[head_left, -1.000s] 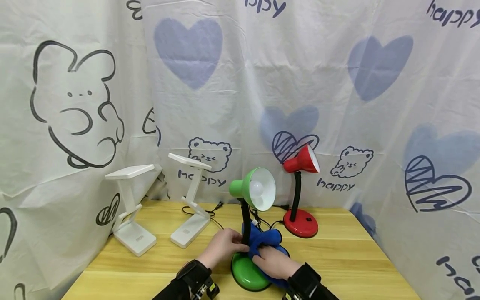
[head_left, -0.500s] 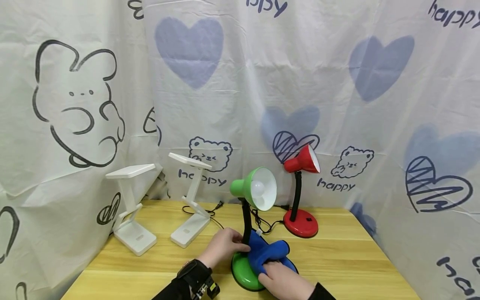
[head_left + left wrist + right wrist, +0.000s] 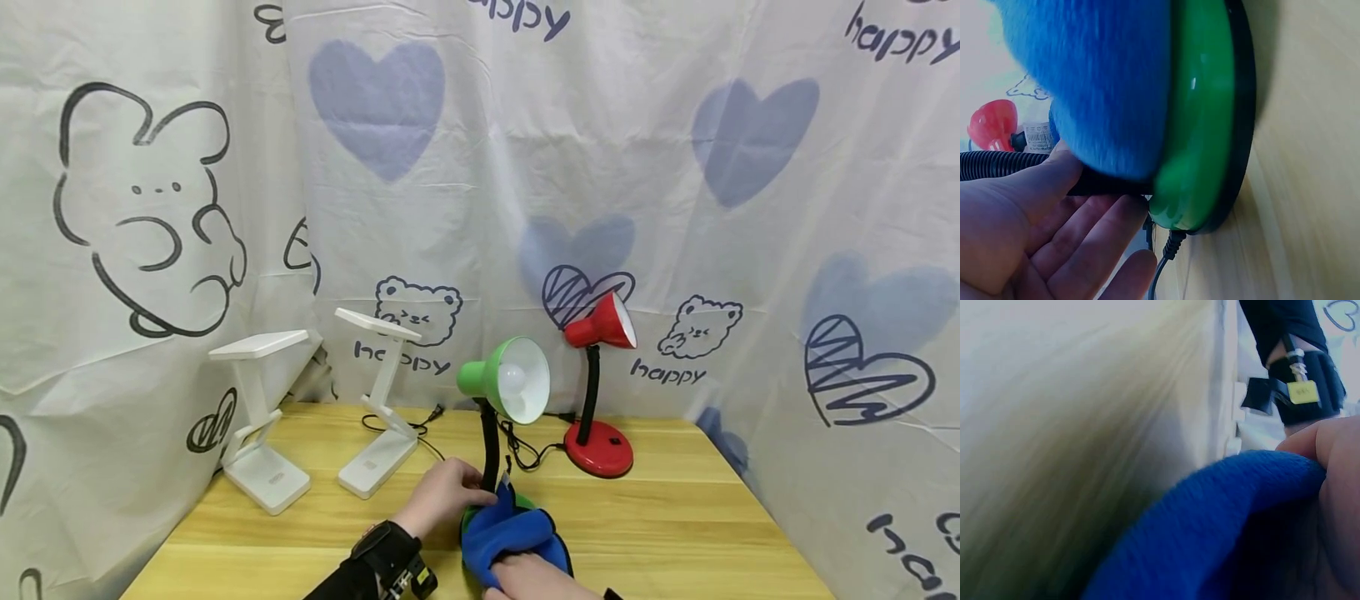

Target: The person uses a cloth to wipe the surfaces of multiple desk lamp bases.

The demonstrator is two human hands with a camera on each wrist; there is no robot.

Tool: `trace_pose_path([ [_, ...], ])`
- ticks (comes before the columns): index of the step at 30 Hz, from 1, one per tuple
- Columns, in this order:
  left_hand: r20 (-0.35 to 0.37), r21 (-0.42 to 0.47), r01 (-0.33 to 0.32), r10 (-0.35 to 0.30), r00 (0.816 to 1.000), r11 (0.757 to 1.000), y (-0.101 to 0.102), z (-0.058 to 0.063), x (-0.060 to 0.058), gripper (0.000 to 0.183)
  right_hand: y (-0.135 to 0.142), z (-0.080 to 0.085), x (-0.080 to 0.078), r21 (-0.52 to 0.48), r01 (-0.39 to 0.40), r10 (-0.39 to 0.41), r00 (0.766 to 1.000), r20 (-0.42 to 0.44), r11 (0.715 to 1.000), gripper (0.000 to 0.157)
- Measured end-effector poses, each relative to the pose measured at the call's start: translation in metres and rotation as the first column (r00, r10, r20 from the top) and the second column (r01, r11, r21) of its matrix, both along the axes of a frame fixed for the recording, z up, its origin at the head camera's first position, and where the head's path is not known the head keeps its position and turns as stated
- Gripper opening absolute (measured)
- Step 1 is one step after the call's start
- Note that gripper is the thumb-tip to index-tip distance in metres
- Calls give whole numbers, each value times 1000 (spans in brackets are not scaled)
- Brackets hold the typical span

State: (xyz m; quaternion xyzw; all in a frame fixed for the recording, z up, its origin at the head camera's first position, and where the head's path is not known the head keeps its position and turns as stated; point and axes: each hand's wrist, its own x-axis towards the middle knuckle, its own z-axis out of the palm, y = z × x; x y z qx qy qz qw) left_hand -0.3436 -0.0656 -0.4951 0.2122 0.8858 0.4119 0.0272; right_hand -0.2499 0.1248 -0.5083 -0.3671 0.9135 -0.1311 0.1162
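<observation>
A green desk lamp (image 3: 491, 377) stands near the front of the table, its shade tilted to the right. My left hand (image 3: 446, 497) grips the lamp's black flexible neck (image 3: 490, 446) low down, just above the base. Over the round green base (image 3: 1204, 112) lies a blue cloth (image 3: 517, 533) with dark edging, covering most of it in the head view. With my right hand (image 3: 536, 579), I hold the cloth against the base's front part. In the right wrist view, the folded cloth (image 3: 1191, 531) hides most of my fingers.
Behind on the right stands a red desk lamp (image 3: 600, 450). Two white folding lamps, one at the far left (image 3: 266, 477) and one nearer the middle (image 3: 378, 462), stand on the wooden table (image 3: 675, 533). Black cords (image 3: 525, 454) lie behind the green lamp.
My right hand has moved right, then left and toward me, with the blue cloth. The cloth now covers the front of the green base. My left hand has stayed on the neck.
</observation>
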Motion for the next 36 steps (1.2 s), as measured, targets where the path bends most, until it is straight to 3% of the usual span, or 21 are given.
trace_pose_path([
  [6, -42, -26, 2, -3, 999, 1000, -1, 1, -1, 19, -13, -3, -8, -52, -46, 45, 999, -12, 998, 36],
  [12, -33, -16, 7, -7, 999, 1000, -1, 2, -1, 19, -17, -3, -9, -50, -34, 32, 999, -37, 998, 34],
  [19, 13, -11, 8, -8, 1000, 1000, -1, 0, 0, 18, 1, -4, 0, 44, 16, -14, 999, -48, 999, 28],
  [27, 38, 9, 2, -2, 999, 1000, 0, 3, 1, 18, 35, 9, 9, -5, 134, -134, 991, 2, 991, 33],
  [31, 30, 6, -7, 7, 1000, 1000, -1, 4, 2, 19, 42, 7, 3, -26, 185, -185, 983, -5, 982, 37],
  [36, 32, 8, -3, 3, 999, 1000, -1, 3, 2, 18, 42, -2, -15, -37, 222, -222, 975, 13, 974, 42],
])
